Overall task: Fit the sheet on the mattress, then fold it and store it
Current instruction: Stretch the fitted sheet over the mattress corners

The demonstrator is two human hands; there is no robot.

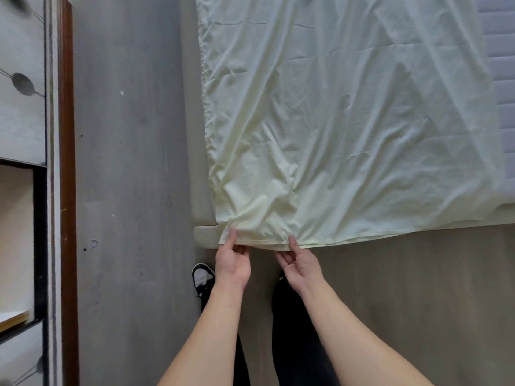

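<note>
The sheet [348, 121] is lying rumpled across the mattress [498, 65], its hem hanging over the foot end just beyond both hands. The left hand [232, 264] is pinching the hem at the corner, thumb on top and fingers curled beneath; the right hand [298, 263] is pinching the same hem just beside it, toward the middle. Ahead and far to the right of the right hand, a strip of mattress is showing bare, so the sheet is probably sitting off-centre. Pulling down here could drag it further off that side. With so little cloth held, the hem may also slip from the fingers before the corner is seated over the bed frame [204, 236] just left of the left hand.
</note>
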